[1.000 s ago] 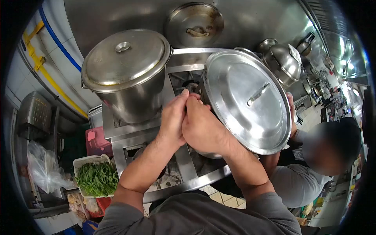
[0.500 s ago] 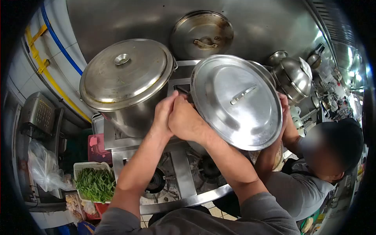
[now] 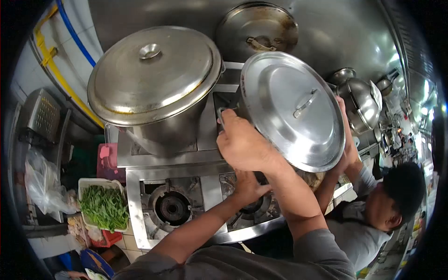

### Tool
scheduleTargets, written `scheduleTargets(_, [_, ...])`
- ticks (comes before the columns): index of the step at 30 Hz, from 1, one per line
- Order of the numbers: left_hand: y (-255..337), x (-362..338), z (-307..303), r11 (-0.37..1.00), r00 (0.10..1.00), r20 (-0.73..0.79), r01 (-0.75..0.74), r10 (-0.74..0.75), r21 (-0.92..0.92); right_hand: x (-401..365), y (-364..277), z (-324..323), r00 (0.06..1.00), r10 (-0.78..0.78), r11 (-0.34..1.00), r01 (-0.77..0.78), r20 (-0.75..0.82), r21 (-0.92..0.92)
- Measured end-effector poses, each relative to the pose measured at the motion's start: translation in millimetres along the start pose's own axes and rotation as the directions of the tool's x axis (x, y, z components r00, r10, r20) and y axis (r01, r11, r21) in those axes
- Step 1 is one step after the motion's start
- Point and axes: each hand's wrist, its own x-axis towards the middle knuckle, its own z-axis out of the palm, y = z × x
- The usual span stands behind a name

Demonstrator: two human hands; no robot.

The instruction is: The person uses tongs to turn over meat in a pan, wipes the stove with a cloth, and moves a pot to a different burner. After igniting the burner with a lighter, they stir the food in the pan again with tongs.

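gripping with the right hand (image 3: 245,144): fingers curled tight round a metal handle (image 3: 221,117) at the near-left edge of the lidded vessel, knuckles toward the camera, forearm crossing up from lower right. left hand (image 3: 250,187) is lower, just below the right wrist, over the front of the stove (image 3: 212,196); thumb stretched out to the side, other fingers mostly hidden behind the right wrist, so can't tell how far spread they are or whether they touch anything.

round steel lid (image 3: 284,135), tilted toward the camera, is right of the tall covered pot (image 3: 170,133), over the right side of the stove; its strap handle (image 3: 305,103) is untouched. vessel under the lid is mostly covered, can't tell if its base touches the stove. on the far right side, a co-worker's hand (image 3: 344,112) is at the lid's edge, fingertips showing, grip partly hidden.

front-left burner (image 3: 172,208) is bare, front-right burner (image 3: 252,205) partly behind the arms. stained lid (image 3: 259,30) leans on the steel wall behind. leafy greens (image 3: 105,207) sit in a white basket (image 3: 101,181) left of the stove.
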Motion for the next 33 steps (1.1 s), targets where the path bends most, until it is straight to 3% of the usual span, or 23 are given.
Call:
scheduleTargets(2, [-27,13,26,0.998,0.995,-0.077,-0.066,0.068,0.021,4,8,2,0.992,-0.106,0.994,0.103,-0.072,-0.043])
scheduleTargets(3, [-23,19,23,0.996,0.996,-0.090,-0.017,0.025,0.087,7,14,3,0.979,-0.164,0.986,0.158,-0.119,-0.053])
scheduleTargets(11, [-17,40,16,0.993,0.978,-0.209,0.047,-0.023,0.111,7,11,-7,0.999,-0.013,1.000,0.014,-0.046,0.007])
scheduleTargets(13, [-20,46,3,0.994,0.977,-0.213,0.035,-0.013,0.100,18,22,1,0.975,-0.071,0.997,0.062,-0.210,-0.051])
scheduleTargets(16, [-20,61,-34,0.995,0.984,-0.181,0.026,-0.008,0.098,56,33,2,0.967,-0.022,1.000,0.018,-0.252,-0.018])
scheduleTargets(17, [-4,66,-60,0.990,0.991,-0.128,0.046,-0.029,0.131,70,42,5,0.919,-0.157,0.984,0.113,-0.361,-0.140])
scheduleTargets(18, [-8,72,-67,0.991,0.989,-0.141,0.051,-0.033,0.124,81,39,1,0.922,-0.165,0.982,0.121,-0.349,-0.146])
scheduleTargets(20, [-16,83,-78,0.991,0.991,-0.120,-0.034,0.049,0.127,102,34,-10,0.957,0.177,0.983,-0.183,-0.230,-0.003])
scheduleTargets(22, [-21,92,-86,0.988,0.992,-0.105,-0.048,0.064,0.149,109,36,-9,0.957,0.201,0.980,-0.196,-0.209,0.045])
scheduleTargets(25, [-29,103,-91,0.986,0.998,-0.046,-0.039,0.047,0.161,82,11,-16,0.958,-0.103,0.995,0.096,-0.269,-0.040])
scheduleTargets(26, [-33,106,-89,0.986,0.998,-0.030,-0.047,0.052,0.157,63,5,-15,0.956,-0.090,0.996,0.082,-0.279,-0.040])
scheduleTargets(28, [-40,111,-83,0.987,0.985,-0.109,-0.119,0.131,0.111,26,-4,-9,0.804,-0.028,0.983,0.131,-0.594,0.131])
scheduleTargets(30, [-25,99,-86,0.985,0.985,-0.144,-0.077,0.100,0.151,-5,-3,-16,0.650,-0.007,0.899,0.338,-0.760,0.280])
scheduleTargets(32, [-20,94,-86,0.988,0.981,-0.168,-0.074,0.096,0.134,-35,9,-34,0.516,0.026,0.925,0.312,-0.856,0.216])
scheduleTargets(33, [-14,88,-83,0.990,0.977,-0.191,-0.068,0.092,0.125,-51,16,-41,0.461,0.070,0.976,0.153,-0.884,0.157])
